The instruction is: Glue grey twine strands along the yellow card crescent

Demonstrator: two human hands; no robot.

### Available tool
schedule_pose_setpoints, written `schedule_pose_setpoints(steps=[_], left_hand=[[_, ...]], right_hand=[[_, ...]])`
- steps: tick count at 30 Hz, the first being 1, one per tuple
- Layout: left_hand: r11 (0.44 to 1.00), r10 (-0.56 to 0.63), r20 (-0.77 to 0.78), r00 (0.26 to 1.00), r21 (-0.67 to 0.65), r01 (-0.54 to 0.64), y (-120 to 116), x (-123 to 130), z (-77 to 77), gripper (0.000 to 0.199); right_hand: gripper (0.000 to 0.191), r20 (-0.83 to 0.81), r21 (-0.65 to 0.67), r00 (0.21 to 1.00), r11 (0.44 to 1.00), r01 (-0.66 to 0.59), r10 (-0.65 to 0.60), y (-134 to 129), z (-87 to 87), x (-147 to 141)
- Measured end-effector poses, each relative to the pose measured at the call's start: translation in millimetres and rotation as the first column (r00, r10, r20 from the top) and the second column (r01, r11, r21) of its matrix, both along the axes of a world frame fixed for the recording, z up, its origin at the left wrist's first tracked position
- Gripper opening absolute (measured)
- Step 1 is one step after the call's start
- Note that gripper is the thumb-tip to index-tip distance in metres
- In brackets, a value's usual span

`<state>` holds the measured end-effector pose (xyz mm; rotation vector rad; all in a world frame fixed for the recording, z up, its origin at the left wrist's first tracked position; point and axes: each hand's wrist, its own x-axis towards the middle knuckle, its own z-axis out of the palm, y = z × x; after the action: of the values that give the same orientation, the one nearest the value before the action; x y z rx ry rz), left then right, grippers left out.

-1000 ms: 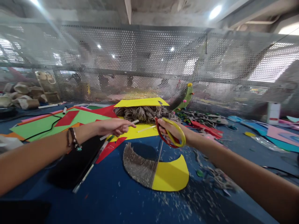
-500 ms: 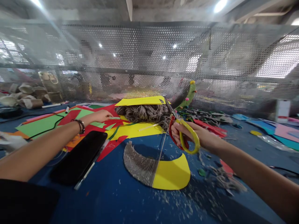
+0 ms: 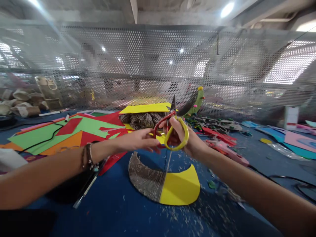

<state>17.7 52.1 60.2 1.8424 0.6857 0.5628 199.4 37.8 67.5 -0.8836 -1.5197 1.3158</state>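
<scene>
Yellow crescent cutout point(image 3: 181, 188) lies half yarn-covered on the blue tabletop point(image 3: 106, 210), scissors point(image 3: 172, 112) held in the right hand point(image 3: 193, 141) near it; left hand point(image 3: 138, 140) is just beside them, can't tell if it's pinching anything.

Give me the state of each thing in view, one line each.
Scissors: in right hand, blades up.
Near crescent: left part yarn-covered, right part bare yellow.
Yarn strand: straight, rising from the crescent.
Yarn bundle: loosely looped, under yellow sheet.
Far crescent: green, upright, decorated.
Pink tool: lying down; on or off unclear.
</scene>
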Motion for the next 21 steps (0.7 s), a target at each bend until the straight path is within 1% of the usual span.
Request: schedule_pose_setpoints(steps=[2, 4, 5, 7, 8, 9, 12, 14, 15, 17, 18, 19, 21], left_hand=[[0.998, 0.008, 0.082, 0.997, -0.064, -0.003, -13, 11, -9.6, 0.034], [0.993, 0.029, 0.132, 0.991, -0.113, -0.014, -18, 11, -17.7, 0.028], [0.991, 0.045, 0.148, 0.988, -0.132, -0.025, -19, 9, -20.7, 0.027], [0.986, 0.083, 0.167, 0.982, -0.158, -0.056, -20, 3, -23.9, 0.028], [0.983, 0.104, 0.171, 0.98, -0.165, -0.075, -20, -1, -24.2, 0.027], [0.982, 0.123, 0.173, 0.977, -0.166, -0.095, -20, -4, -23.8, 0.026], [0.981, 0.162, 0.166, 0.973, -0.134, -0.141, -20, -10, -19.9, 0.023], [0.983, 0.17, 0.151, 0.974, -0.092, -0.157, -20, -13, -17.4, 0.02], [0.985, 0.17, 0.141, 0.975, -0.065, -0.162, -20, -14, -16.8, 0.019], [0.985, 0.174, 0.121, 0.977, -0.006, -0.175, -20, -16, -16.8, 0.015], [0.982, 0.183, 0.114, 0.976, 0.027, -0.187, -20, -16, -17.3, 0.013], [0.977, 0.197, 0.11, 0.974, 0.061, -0.204, -20, -16, -17.9, 0.012], [0.965, 0.219, 0.102, 0.97, 0.126, -0.231, -21, -14, -18.5, 0.014]], right_hand=[[0.039, -0.015, 0.0, 0.998, 0.999, -0.054, 0.054, 1, -2.2, -2], [0.04, 0.028, 0.001, 0.986, 0.987, -0.162, 0.162, 2, -1.9, 3], [0.039, 0.078, -0.019, 0.967, 0.97, -0.242, 0.243, 3, -0.8, 8], [0.034, 0.178, -0.117, 0.893, 0.91, -0.397, 0.412, 5, 2.1, 20], [0.031, 0.194, -0.175, 0.863, 0.882, -0.437, 0.466, 6, 3.4, 26], [0.028, 0.165, -0.213, 0.858, 0.867, -0.451, 0.487, 8, 4.4, 31], [0.03, -0.046, -0.224, 0.893, 0.866, -0.446, 0.448, 8, 5.6, 36], [0.029, -0.105, -0.214, 0.909, 0.883, -0.417, 0.404, 4, 5.1, 30], [0.025, -0.09, -0.208, 0.928, 0.905, -0.371, 0.36, 1, 4.4, 26], [0.018, -0.023, -0.197, 0.973, 0.953, -0.23, 0.23, -6, 1.4, 14], [0.016, 0.008, -0.187, 0.986, 0.969, -0.164, 0.168, -10, -0.6, 9], [0.016, 0.032, -0.176, 0.992, 0.978, -0.115, 0.122, -13, -2.9, 3], [0.018, 0.067, -0.157, 0.995, 0.985, -0.065, 0.076, -18, -7.2, -5]])
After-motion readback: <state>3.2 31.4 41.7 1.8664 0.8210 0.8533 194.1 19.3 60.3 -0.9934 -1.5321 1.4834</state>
